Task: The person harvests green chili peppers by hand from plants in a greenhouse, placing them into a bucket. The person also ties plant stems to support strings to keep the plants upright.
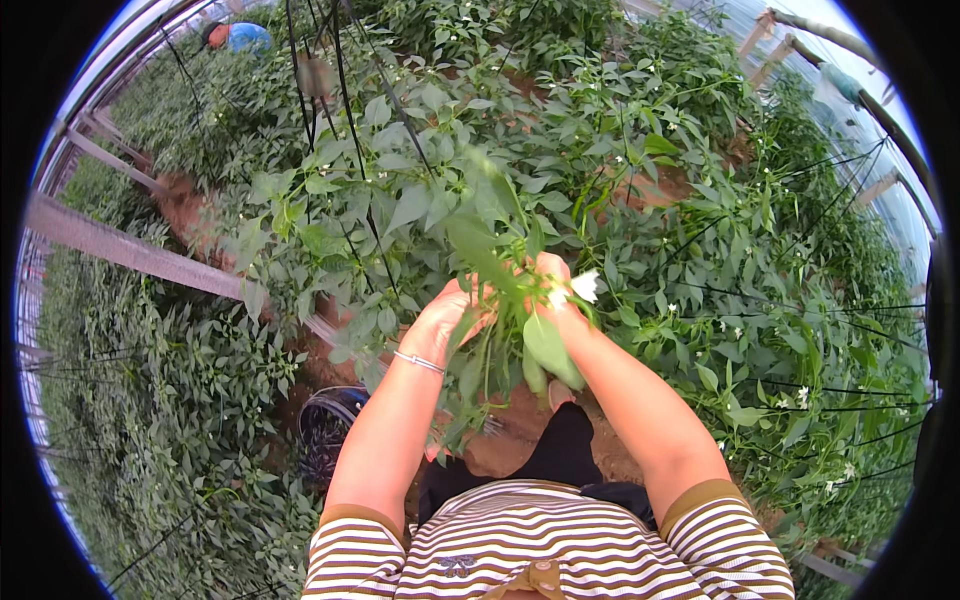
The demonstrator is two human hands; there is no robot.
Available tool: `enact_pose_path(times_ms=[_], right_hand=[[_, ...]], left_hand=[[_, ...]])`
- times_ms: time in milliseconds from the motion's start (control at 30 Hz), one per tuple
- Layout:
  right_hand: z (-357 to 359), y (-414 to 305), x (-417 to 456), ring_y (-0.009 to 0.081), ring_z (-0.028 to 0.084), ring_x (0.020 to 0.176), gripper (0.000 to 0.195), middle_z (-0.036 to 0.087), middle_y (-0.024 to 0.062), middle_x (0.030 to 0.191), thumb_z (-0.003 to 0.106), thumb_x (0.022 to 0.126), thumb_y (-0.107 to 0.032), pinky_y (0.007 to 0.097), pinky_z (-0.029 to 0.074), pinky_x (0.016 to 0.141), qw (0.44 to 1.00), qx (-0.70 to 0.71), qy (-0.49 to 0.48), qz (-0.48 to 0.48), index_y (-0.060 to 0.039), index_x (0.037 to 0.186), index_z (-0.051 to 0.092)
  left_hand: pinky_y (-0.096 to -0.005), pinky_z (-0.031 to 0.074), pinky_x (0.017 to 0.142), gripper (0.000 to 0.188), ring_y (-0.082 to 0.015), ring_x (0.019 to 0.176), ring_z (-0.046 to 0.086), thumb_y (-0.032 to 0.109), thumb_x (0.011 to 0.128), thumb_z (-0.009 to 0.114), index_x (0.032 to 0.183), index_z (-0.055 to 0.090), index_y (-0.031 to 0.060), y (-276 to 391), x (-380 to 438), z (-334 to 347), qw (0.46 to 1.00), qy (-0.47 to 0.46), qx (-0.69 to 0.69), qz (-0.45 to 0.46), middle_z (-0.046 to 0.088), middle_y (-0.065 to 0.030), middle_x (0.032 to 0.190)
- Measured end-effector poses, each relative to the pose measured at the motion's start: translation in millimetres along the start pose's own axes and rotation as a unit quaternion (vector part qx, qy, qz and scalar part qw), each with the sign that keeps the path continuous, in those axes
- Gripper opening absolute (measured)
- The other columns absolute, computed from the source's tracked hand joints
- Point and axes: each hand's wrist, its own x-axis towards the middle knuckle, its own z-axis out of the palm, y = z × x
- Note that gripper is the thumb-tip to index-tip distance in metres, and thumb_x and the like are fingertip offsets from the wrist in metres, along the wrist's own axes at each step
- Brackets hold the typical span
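Note:
Both my hands are raised in front of me among the leafy stems of a pepper plant (480, 240). My left hand (457, 304), with a silver bangle at the wrist, is at the left side of a leafy stem, its fingers partly behind leaves. Close beside it, my right hand (553, 274) is bent in among the same stems, near white flowers (585, 286). Leaves and blossoms cover most of the fingers, so I cannot tell what either hand grips. A broad leaf (547, 345) hangs below the right hand.
A dark round container (328, 427) stands on the soil left of my legs. Black strings (367, 202) run down into the plants. A pale post (142, 251) slants in from the left. Another person (247, 36) in blue is among the plants at the far upper left.

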Motion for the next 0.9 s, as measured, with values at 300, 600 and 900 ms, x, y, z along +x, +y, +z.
enact_pose_path(times_ms=[300, 600, 900], right_hand=[[11, -33, -16, 0.0052, 0.043, 0.045, 0.008, 0.053, 0.0006, 0.065, 0.053, 0.086, -0.006, 0.0202, 0.031, 0.038, 0.99, 0.013, 0.093, 0.107, -0.0037, 0.092, 0.056], [-17, -29, -29, 0.01, 0.046, 0.044, 0.007, 0.05, 0.0028, 0.062, 0.054, 0.083, -0.01, 0.0233, 0.031, 0.036, 0.978, -0.021, 0.02, 0.207, -0.0032, 0.081, 0.054], [-16, -4, -37, 0.0089, 0.053, 0.051, 0.018, 0.057, 0.004, 0.07, 0.059, 0.086, -0.018, 0.0223, 0.038, 0.039, 0.97, -0.141, 0.041, 0.193, -0.0002, 0.091, 0.057]], left_hand=[[-0.0243, 0.046, 0.057, 0.019, -0.0109, 0.07, 0.057, 0.011, 0.089, 0.054, 0.106, 0.06, 0.005, -12, 11, 19, 0.995, 0.03, 0.084, 0.054, 0.061, -0.0015, 0.087], [-0.0201, 0.035, 0.042, 0.009, -0.0045, 0.048, 0.044, 0.011, 0.086, 0.059, 0.087, 0.063, 0.0038, -10, 15, 18, 0.952, 0.033, 0.255, 0.165, 0.055, 0.002, 0.064], [-0.0204, 0.028, 0.04, 0.02, -0.0059, 0.054, 0.043, 0.02, 0.086, 0.054, 0.101, 0.054, 0.0067, -35, 20, -13, 0.977, 0.121, 0.172, -0.038, 0.053, -0.0001, 0.072]])
